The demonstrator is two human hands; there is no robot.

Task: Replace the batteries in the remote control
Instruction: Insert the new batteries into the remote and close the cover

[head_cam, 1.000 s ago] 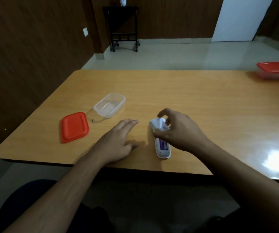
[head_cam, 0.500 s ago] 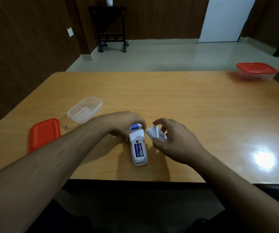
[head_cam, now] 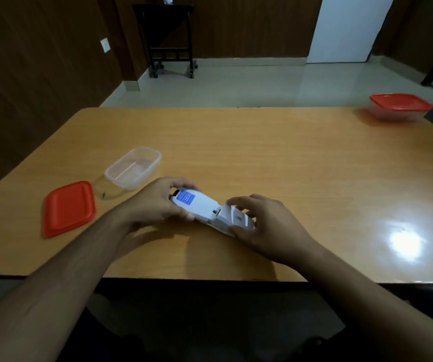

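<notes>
A white remote control (head_cam: 201, 206) with a blue label lies back-up, slanted across the near middle of the wooden table (head_cam: 262, 152). My left hand (head_cam: 155, 205) grips its far end, fingers curled round it. My right hand (head_cam: 265, 226) holds the white battery cover (head_cam: 236, 218) over the near end of the remote, thumb below and fingers above. The cover hides the battery compartment, so no batteries show.
An open clear plastic box (head_cam: 133, 167) stands to the left of my hands, with its red lid (head_cam: 68, 208) lying flat beside it. A second clear box with a red lid (head_cam: 400, 105) sits at the far right corner. The table's near edge runs under my forearms.
My left hand has taken hold of the remote and turned it slantwise. My right hand has brought the battery cover from beside the remote onto its near end, hiding the batteries.
</notes>
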